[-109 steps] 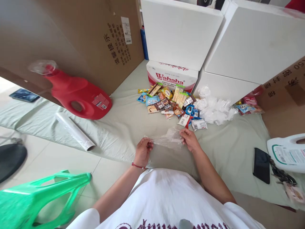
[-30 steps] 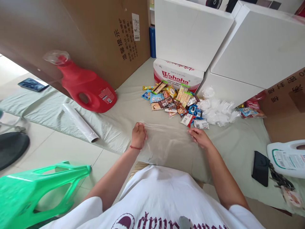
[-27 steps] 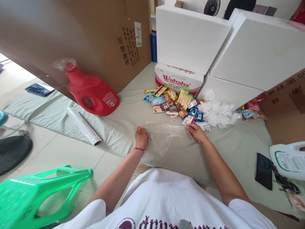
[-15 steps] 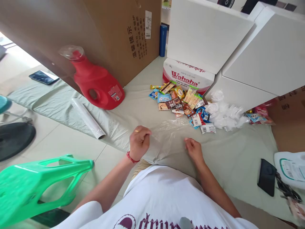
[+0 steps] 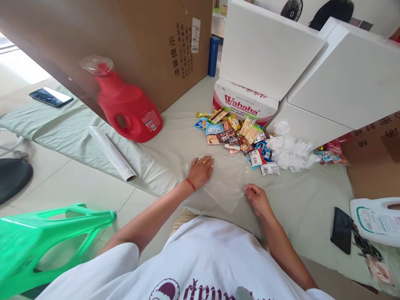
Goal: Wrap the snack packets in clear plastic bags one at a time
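Note:
A clear plastic bag (image 5: 226, 185) lies spread out in front of me on the cloth. My left hand (image 5: 201, 171), palm down, rests on its left part with the fingers laid out. At the bag's right edge my right hand (image 5: 258, 200) pinches the film between thumb and fingers. Just beyond the bag is a pile of wrapped snacks (image 5: 229, 135) in several colours. To the right of that pile sits a heap of crumpled clear plastic bags (image 5: 292, 150).
Behind the snacks stand a Wahaba-style printed carton (image 5: 243, 100) and white boxes (image 5: 271, 50). At left are a red jug (image 5: 131, 110), a plastic film roll (image 5: 112, 154) and a green stool (image 5: 56, 233). A phone (image 5: 341, 229) and white bottle (image 5: 378, 221) lie right.
My left hand has moved forward and turned palm down onto the bag. The bag, bunched and hard to see before, now lies flatter. My right hand has shifted slightly.

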Tool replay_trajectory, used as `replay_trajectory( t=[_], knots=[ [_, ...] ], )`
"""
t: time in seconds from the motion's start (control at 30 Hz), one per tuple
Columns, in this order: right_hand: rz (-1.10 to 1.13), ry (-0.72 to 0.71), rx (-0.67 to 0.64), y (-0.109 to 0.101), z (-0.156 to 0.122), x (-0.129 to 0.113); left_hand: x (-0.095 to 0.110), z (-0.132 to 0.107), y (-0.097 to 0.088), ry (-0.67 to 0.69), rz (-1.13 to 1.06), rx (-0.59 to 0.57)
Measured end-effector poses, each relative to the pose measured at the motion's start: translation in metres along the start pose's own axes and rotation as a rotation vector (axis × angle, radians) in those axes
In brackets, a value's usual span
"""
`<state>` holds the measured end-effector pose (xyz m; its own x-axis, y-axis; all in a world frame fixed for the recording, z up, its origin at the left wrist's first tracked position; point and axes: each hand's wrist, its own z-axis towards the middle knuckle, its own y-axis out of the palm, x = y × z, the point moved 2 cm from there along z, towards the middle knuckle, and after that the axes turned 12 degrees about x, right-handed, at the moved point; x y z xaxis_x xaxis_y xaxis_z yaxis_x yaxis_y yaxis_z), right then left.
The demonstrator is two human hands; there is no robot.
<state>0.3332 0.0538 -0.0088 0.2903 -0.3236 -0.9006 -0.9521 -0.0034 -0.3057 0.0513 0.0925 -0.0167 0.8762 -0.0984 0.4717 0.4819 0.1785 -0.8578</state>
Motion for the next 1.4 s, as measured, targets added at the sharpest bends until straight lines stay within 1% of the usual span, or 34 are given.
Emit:
replay_trajectory(
  t=[0.07, 0.13, 0.23, 0.33, 0.4, 0.43, 0.5, 0.53, 0.57, 0.6, 0.67, 0.73, 0.8, 0.87, 0.97, 1.03, 1.1, 1.17, 1.23, 1.27, 1.33, 1.37, 1.4],
  knots=[
    [-0.003, 0.032, 0.002, -0.018, -0.011, 0.007, 0.002, -0.016, -0.001, -0.023, 0.035, 0.024],
    [-0.004, 0.057, 0.007, -0.030, -0.019, 0.013, 0.007, -0.031, -0.004, -0.040, 0.069, 0.050],
    [-0.006, 0.057, 0.026, -0.039, -0.022, 0.019, 0.019, -0.045, -0.015, -0.073, 0.135, 0.054],
    [-0.036, 0.007, 0.064, -0.039, -0.018, 0.019, 0.036, -0.046, -0.027, -0.077, 0.195, 0.068],
    [-0.049, -0.015, 0.071, -0.037, -0.015, 0.017, 0.048, -0.038, -0.029, -0.006, 0.174, 0.092],
    [-0.048, -0.015, 0.057, -0.036, -0.013, 0.016, 0.052, -0.033, -0.027, 0.059, 0.141, 0.088],
    [-0.045, -0.016, 0.005, -0.034, -0.012, 0.015, 0.054, -0.021, -0.019, 0.209, 0.065, 0.042],
    [-0.051, -0.030, -0.018, -0.035, -0.012, 0.015, 0.052, -0.016, -0.013, 0.257, 0.042, 0.014],
    [-0.064, -0.053, -0.035, -0.036, -0.013, 0.015, 0.047, -0.011, -0.007, 0.268, 0.038, -0.006],
    [-0.079, -0.076, -0.045, -0.039, -0.015, 0.017, 0.040, -0.008, -0.002, 0.244, 0.053, -0.016],
    [-0.089, -0.079, -0.060, -0.047, -0.019, 0.022, 0.024, -0.007, 0.005, 0.147, 0.110, -0.007],
    [-0.032, -0.008, -0.081, -0.053, -0.022, 0.027, 0.013, -0.015, 0.009, 0.089, 0.160, 0.004],
    [0.067, 0.068, -0.067, -0.052, -0.020, 0.029, 0.009, -0.026, 0.009, 0.068, 0.201, 0.018],
    [0.134, 0.086, 0.008, -0.045, -0.010, 0.028, 0.011, -0.038, 0.008, 0.043, 0.240, 0.036],
    [0.130, 0.015, 0.126, -0.024, 0.015, 0.023, 0.016, -0.047, 0.004, 0.015, 0.278, 0.034],
    [0.105, -0.043, 0.139, -0.010, 0.033, 0.021, 0.017, -0.046, 0.000, 0.005, 0.295, 0.031],
    [0.090, -0.084, 0.136, -0.005, 0.047, 0.022, 0.014, -0.039, -0.004, 0.026, 0.306, 0.030],
    [0.068, -0.097, 0.147, -0.010, 0.053, 0.025, 0.008, -0.031, -0.005, 0.085, 0.305, 0.005],
    [-0.006, -0.105, 0.186, -0.025, 0.055, 0.028, 0.003, -0.025, -0.004, 0.138, 0.295, -0.031],
    [-0.067, -0.124, 0.226, -0.034, 0.054, 0.026, 0.000, -0.023, -0.002, 0.149, 0.293, -0.040],
    [-0.211, -0.208, 0.330, -0.049, 0.054, 0.017, -0.004, -0.022, 0.002, 0.143, 0.300, -0.038],
    [-0.282, -0.269, 0.369, -0.054, 0.054, 0.008, -0.005, -0.022, 0.004, 0.139, 0.305, -0.036],
    [-0.349, -0.334, 0.379, -0.054, 0.055, -0.002, -0.006, -0.022, 0.006, 0.137, 0.309, -0.037]
  ],
)
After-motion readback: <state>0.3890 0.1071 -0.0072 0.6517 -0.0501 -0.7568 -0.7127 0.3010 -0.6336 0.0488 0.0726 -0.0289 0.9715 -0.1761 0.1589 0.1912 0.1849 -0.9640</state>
